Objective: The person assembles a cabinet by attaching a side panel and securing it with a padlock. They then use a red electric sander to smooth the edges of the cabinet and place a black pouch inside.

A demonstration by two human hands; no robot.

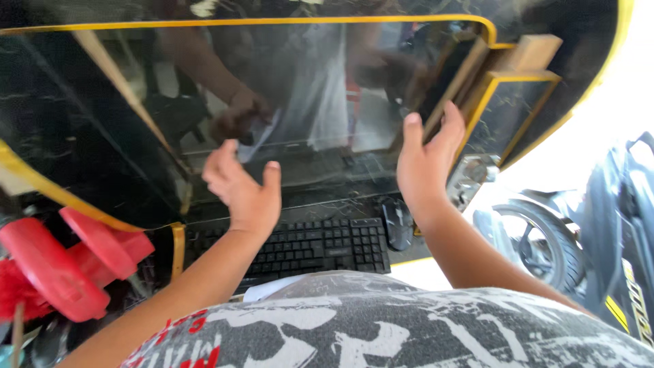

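Note:
My left hand (243, 184) is raised in front of a glossy black panel (95, 136) with yellow trim, fingers curled loosely and apart, holding nothing. My right hand (427, 161) is raised further right, fingers up and spread, its fingertips near a wooden-edged part (470, 75) of the panel; I cannot tell if they touch it. The shiny surface shows a reflection of an arm and a white garment. Below my hands lie a black keyboard (320, 245) and a black mouse (397, 223).
A red plastic object (68, 262) sits at the lower left. A scooter with its wheel (538, 235) stands at the right on a bright floor. My grey patterned shirt (381, 327) fills the bottom of the view.

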